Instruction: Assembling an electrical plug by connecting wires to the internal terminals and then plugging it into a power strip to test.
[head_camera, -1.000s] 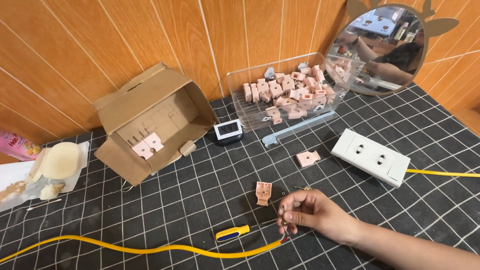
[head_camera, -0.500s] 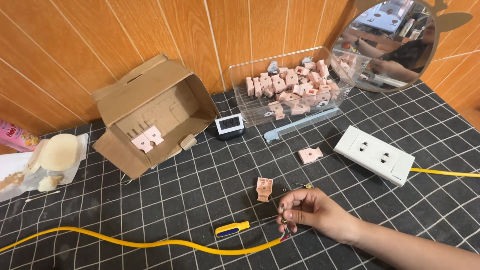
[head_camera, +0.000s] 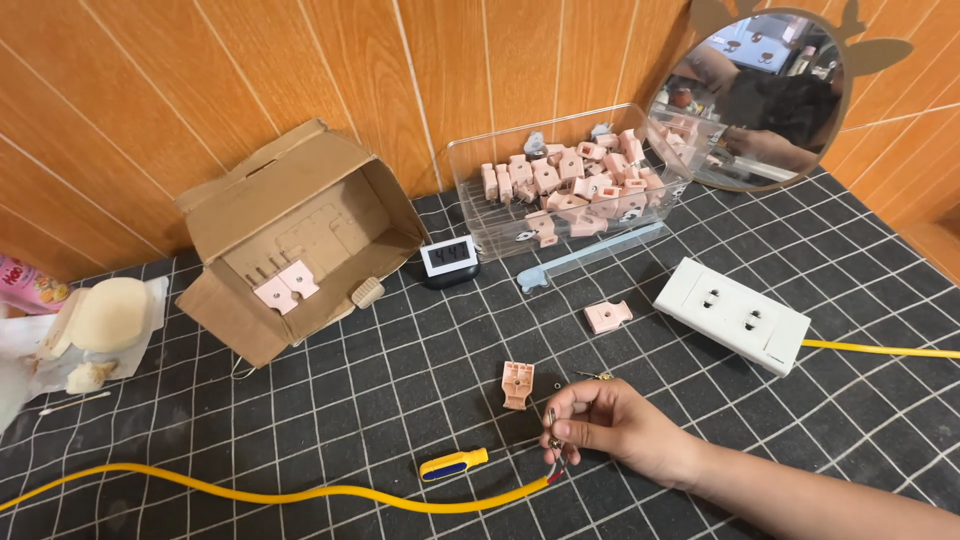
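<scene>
While my right hand (head_camera: 610, 428) pinches the yellow cable's (head_camera: 300, 495) stripped end, just beside the screwdriver (head_camera: 453, 465), my left stays unseen.

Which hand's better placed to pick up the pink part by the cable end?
Right, probably. The right hand is already on the mat, pinching the stripped end of the yellow cable, and the pink part lies just beside its fingers. The left hand isn't in view.
</scene>
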